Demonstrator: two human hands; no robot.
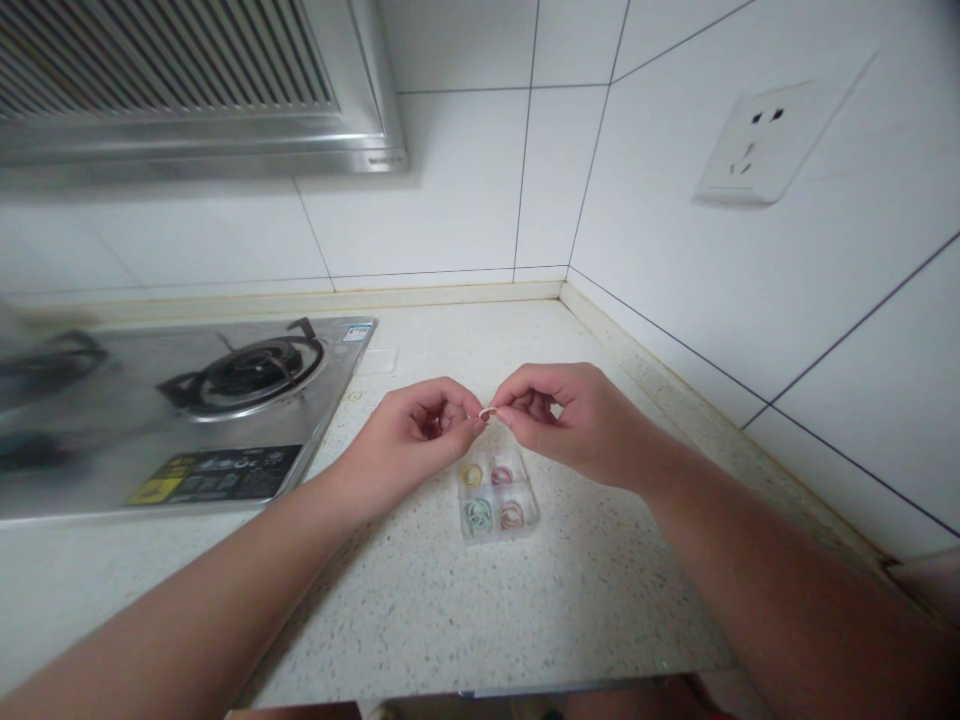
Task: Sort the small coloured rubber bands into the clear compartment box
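Observation:
Above the counter, my left hand [429, 422] and my right hand [562, 415] meet with thumbs and forefingers pinched. Between the fingertips is a small pale hair tie [488, 411], gripped from both sides. Just below my hands sits a clear plastic box [499, 537] with compartments. In its visible compartments lie yellow hair ties [471, 475], dark pink ones [501, 477], mint green ones [478, 515] and dusty pink ones [511, 515]. My hands hide the far end of the box. A single yellowish ring [355, 396] lies on the counter near the stove.
A steel gas stove [225, 440] with a black burner [255, 368] takes up the left. Overhead at the left is a range hood [300, 150]. White tiled walls meet behind the speckled counter [420, 620], and a socket [757, 140] is on the right wall.

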